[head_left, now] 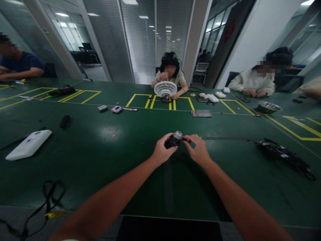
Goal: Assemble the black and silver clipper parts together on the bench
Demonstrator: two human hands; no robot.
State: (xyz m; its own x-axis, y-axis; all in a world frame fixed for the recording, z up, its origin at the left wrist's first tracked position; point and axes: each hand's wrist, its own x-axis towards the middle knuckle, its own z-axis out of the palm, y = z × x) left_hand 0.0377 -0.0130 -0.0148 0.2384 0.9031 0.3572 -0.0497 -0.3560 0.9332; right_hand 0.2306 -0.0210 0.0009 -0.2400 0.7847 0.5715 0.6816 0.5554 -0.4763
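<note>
My left hand (164,148) is closed around a small dark object with a grey cylindrical end (178,135). Its lower part (172,142) looks black and ridged, as if cord were wound round it, and is partly covered by my fingers. Thumb and fingers of my right hand (198,147) pinch a thin black cord (185,138) close beside the grey end. Both hands are just above the green table (140,187), near its middle.
A white flat device (28,144) lies at left, near a black strap (47,201). At right are a bundled black cable (283,155) and a metal bowl (269,107). Across the table a person handles a white fan (165,89); other people sit left and right.
</note>
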